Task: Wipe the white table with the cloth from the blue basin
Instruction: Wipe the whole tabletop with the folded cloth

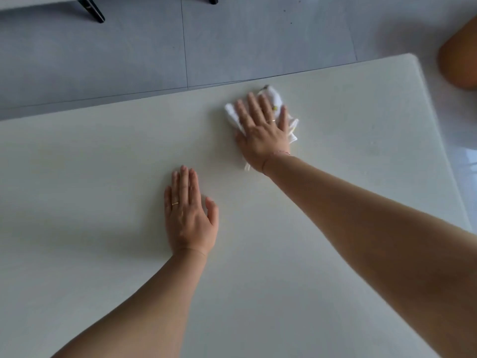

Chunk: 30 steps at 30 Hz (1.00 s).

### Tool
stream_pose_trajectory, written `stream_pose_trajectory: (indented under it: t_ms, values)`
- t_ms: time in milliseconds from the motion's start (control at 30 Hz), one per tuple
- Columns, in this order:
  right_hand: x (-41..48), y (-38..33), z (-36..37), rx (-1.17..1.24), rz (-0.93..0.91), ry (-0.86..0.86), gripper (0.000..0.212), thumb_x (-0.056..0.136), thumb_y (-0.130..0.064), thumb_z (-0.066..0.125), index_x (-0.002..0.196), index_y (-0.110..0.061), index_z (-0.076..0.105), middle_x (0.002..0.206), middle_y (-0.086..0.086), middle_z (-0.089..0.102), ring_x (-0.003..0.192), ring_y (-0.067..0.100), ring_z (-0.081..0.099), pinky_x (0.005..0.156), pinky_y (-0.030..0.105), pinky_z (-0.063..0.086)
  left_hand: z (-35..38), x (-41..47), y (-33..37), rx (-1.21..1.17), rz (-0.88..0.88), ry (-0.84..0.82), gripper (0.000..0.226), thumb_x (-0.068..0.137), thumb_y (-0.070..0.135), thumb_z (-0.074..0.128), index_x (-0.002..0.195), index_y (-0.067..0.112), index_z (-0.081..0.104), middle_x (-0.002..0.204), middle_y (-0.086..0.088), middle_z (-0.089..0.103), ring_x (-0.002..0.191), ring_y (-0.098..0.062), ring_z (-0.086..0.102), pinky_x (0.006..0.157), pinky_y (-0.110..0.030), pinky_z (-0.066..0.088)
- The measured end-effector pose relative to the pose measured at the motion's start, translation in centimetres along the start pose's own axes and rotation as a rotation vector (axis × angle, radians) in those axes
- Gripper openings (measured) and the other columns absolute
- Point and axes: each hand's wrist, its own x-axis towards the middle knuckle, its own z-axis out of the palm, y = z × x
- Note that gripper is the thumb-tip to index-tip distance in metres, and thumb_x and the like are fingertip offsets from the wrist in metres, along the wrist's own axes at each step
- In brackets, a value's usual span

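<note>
Flat-fingered, our right hand (263, 130) presses the cloth (275, 104) onto the white table (103, 156) near its far edge; our left hand (189, 215) rests flat, holding nothing. Pressed rather than gripped, the bunched cloth could slip free or slide over that edge.

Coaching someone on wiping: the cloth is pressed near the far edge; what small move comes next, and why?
Probably draw the right hand and the cloth under it back toward the body: they sit close to the far edge of the white table, with bare surface nearer, where the left hand lies flat.
</note>
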Motion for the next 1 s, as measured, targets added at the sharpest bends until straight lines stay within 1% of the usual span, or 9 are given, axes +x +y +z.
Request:
stream_pose_trajectory:
  t_ms: [67,133,233,367,567,667,800,900,1000]
  values:
    - [-1.1,2.7,-0.6,-0.083,-0.250,-0.037,0.056,0.098,-0.045,0.028,0.150,-0.032,0.012,0.160,-0.003,0.006,0.147,0.018,0.001,0.115,0.049,-0.005,0.1,-0.1,0.0,-0.002,0.008,0.013,0.062,0.086,0.029,0.031,0.142,0.002,0.037,0.152,-0.014,0.032,0.142,-0.029,0.027,0.115,-0.042,0.020]
    - [-2.0,7.0,-1.3,-0.093,-0.230,-0.002,0.055,0.098,-0.044,0.031,0.149,-0.033,0.015,0.160,-0.003,0.009,0.147,0.017,0.003,0.115,0.047,-0.003,0.2,-0.1,-0.1,-0.006,0.013,0.029,0.062,0.086,0.028,0.032,0.142,0.002,0.037,0.152,-0.015,0.032,0.141,-0.029,0.027,0.115,-0.042,0.019]
    - [-3.4,12.2,-2.1,0.006,0.128,0.070,0.054,0.098,-0.041,0.028,0.150,-0.033,0.013,0.160,-0.003,0.006,0.146,0.014,0.000,0.116,0.047,-0.005,0.4,-0.2,-0.1,-0.009,0.006,0.040,0.063,0.085,0.029,0.031,0.142,0.002,0.037,0.152,-0.015,0.032,0.141,-0.029,0.028,0.115,-0.042,0.019]
    - [-4.8,8.4,-0.8,0.082,0.487,0.114,0.061,0.095,-0.041,0.031,0.150,-0.029,0.009,0.160,0.000,0.000,0.147,0.020,-0.004,0.114,0.052,-0.007,0.7,-0.2,-0.1,-0.008,0.008,0.046,0.063,0.085,0.029,0.030,0.142,0.002,0.036,0.152,-0.014,0.031,0.141,-0.029,0.027,0.115,-0.041,0.018]
    - [-10.7,9.8,-0.4,-0.086,-0.134,0.013,0.058,0.097,-0.043,0.033,0.150,-0.032,0.012,0.160,-0.002,0.009,0.147,0.016,0.001,0.116,0.045,-0.005,0.7,-0.3,-0.3,0.014,0.019,0.037,0.064,0.086,0.029,0.027,0.144,0.002,0.033,0.153,-0.015,0.029,0.142,-0.031,0.024,0.115,-0.043,0.016]
    - [-13.1,14.0,-1.1,-0.023,0.112,0.051,0.055,0.098,-0.042,0.031,0.150,-0.032,0.013,0.160,-0.002,0.008,0.147,0.015,0.000,0.116,0.046,-0.004,0.7,-0.3,0.0,0.033,0.019,-0.006,0.063,0.088,0.028,0.026,0.145,0.002,0.029,0.155,-0.015,0.025,0.143,-0.032,0.021,0.116,-0.045,0.013]
    - [-15.8,10.1,0.4,0.077,0.465,0.097,0.058,0.097,-0.042,0.029,0.150,-0.030,0.010,0.160,0.000,0.003,0.147,0.019,-0.004,0.115,0.049,-0.007,0.2,-1.2,0.7,0.034,-0.076,0.003,0.061,0.090,0.028,0.032,0.145,0.002,0.028,0.155,-0.015,0.022,0.144,-0.031,0.018,0.117,-0.046,0.006]
    - [-19.3,5.9,2.1,0.049,0.255,0.052,0.062,0.095,-0.040,0.033,0.150,-0.030,0.008,0.160,0.000,0.002,0.147,0.020,-0.005,0.113,0.048,-0.012,-0.3,-5.4,3.1,-0.024,-0.169,0.050,0.062,0.091,0.031,0.034,0.145,0.001,0.028,0.155,-0.017,0.024,0.143,-0.033,0.020,0.116,-0.048,0.010]
    - [-21.8,7.9,2.1,-0.037,-0.100,-0.012,0.062,0.094,-0.038,0.042,0.150,-0.029,0.018,0.159,0.000,0.012,0.147,0.021,0.005,0.115,0.047,-0.005,-0.2,-11.9,6.3,-0.083,-0.080,0.017,0.061,0.093,0.034,0.031,0.145,0.001,0.028,0.155,-0.016,0.024,0.143,-0.032,0.022,0.115,-0.045,0.013]
